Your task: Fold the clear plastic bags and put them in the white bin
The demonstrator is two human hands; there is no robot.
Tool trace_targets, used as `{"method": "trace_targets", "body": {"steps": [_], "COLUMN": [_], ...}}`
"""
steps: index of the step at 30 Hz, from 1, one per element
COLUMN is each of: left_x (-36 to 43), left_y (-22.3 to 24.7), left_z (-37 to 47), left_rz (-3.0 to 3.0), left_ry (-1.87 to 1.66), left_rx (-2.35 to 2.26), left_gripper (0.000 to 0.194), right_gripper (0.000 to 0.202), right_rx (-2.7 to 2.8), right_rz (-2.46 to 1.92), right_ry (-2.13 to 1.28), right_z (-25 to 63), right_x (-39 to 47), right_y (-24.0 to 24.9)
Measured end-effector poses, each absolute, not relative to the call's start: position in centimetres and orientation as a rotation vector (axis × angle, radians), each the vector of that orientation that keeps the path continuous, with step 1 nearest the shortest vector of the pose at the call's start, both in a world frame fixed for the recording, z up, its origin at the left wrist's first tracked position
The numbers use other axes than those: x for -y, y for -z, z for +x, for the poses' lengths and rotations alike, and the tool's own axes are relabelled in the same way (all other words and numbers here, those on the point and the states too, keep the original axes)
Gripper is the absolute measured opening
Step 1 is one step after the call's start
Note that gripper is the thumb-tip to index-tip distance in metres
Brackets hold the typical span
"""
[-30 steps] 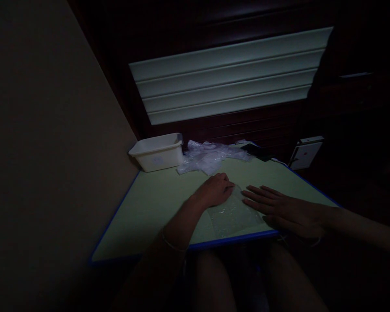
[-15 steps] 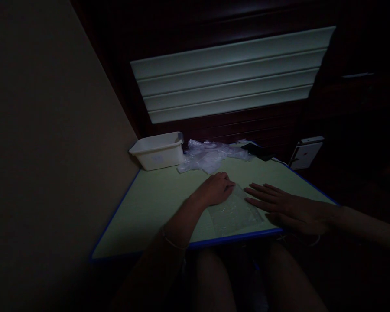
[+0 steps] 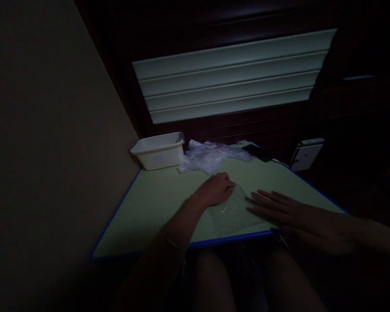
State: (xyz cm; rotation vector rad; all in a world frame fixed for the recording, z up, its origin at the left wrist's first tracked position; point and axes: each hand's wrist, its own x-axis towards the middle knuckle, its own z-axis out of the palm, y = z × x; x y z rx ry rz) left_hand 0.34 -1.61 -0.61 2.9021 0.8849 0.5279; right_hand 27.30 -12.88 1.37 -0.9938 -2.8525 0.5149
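A clear plastic bag [image 3: 232, 216] lies flat on the pale green table [image 3: 156, 208], close to its blue front edge. My left hand [image 3: 216, 189] is closed at the bag's far corner, thumb and finger pinched on it. My right hand [image 3: 289, 214] is spread with straight fingers, its fingertips over the bag's right side; whether they touch the plastic I cannot tell. Dim light makes the bag's outline hard to follow.
At the table's back left stands a white plastic bin [image 3: 159, 154]. Beside it lies a heap of crumpled clear bags [image 3: 208, 156]. A dark flat object [image 3: 256, 152] rests at the back right, near a white box [image 3: 307, 155] beyond the edge. A wall [image 3: 52, 130] borders the left.
My right hand has shifted a little right and toward me across the bag. The left hand keeps its place and its pinch.
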Motion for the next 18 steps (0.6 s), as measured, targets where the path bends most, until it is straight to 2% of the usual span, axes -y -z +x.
{"method": "trace_targets", "body": {"steps": [7, 12, 18], "left_x": [1.6, 1.5, 1.4], "left_y": [1.0, 0.8, 0.8], "left_z": [0.4, 0.6, 0.8], "left_rz": [2.902, 2.908, 2.909], "left_ry": [-0.543, -0.510, -0.487], "left_rx": [-0.897, -0.900, -0.910], "left_gripper": [0.032, 0.033, 0.032], "right_gripper": [0.060, 0.064, 0.064], "right_rx": [2.816, 2.887, 2.917], "right_rz": [-1.037, -1.009, -0.969], "right_ry": [-0.410, -0.385, -0.462], "right_z": [26.6, 26.9, 27.2], "right_x": [8.7, 10.9, 13.6], "right_y": [0.0, -0.1, -2.9]}}
